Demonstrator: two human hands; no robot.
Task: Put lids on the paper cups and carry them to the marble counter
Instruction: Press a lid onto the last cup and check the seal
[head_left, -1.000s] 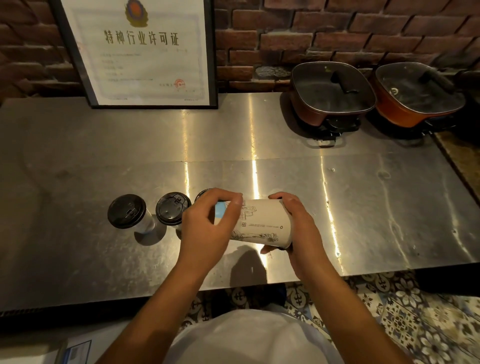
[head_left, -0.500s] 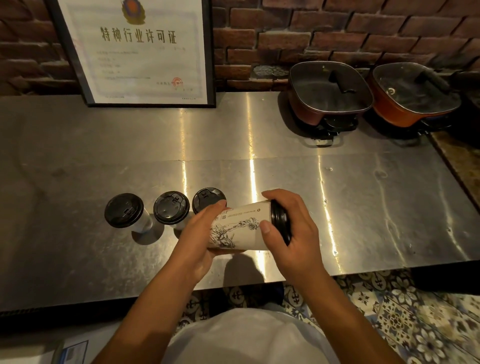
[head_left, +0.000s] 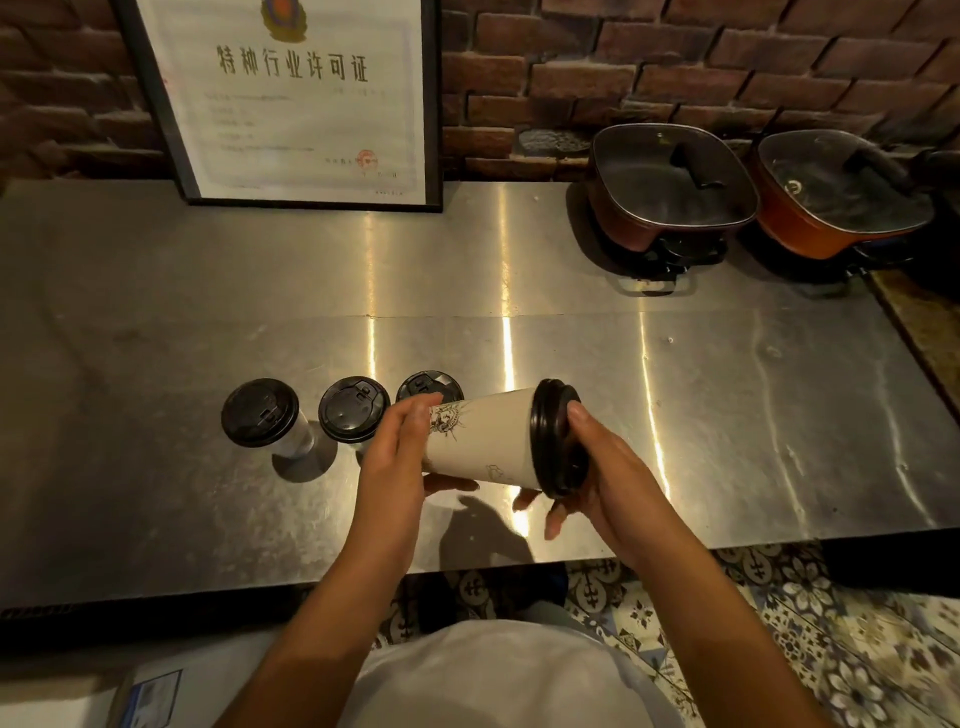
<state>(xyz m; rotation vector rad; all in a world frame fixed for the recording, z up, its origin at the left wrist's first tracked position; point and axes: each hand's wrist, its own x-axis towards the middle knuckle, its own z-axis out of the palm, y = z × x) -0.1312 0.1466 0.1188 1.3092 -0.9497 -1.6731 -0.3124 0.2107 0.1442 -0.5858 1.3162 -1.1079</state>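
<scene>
- three lidded cups (head_left: 260, 413) in a row on tabletop (head_left: 727, 415), left of held cup (head_left: 483, 441)
- framed certificate (head_left: 296, 98) behind them
- two pots (head_left: 670, 182) back right

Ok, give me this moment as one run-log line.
step: lidding | left hand: grips held cup, tilted sideways | right hand: presses black lid on | three lidded cups standing on steel counter

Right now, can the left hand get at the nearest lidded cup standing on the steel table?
Probably not yet: the left hand grips the sideways paper cup, though the nearest lidded cup stands unobstructed just behind it.
</scene>
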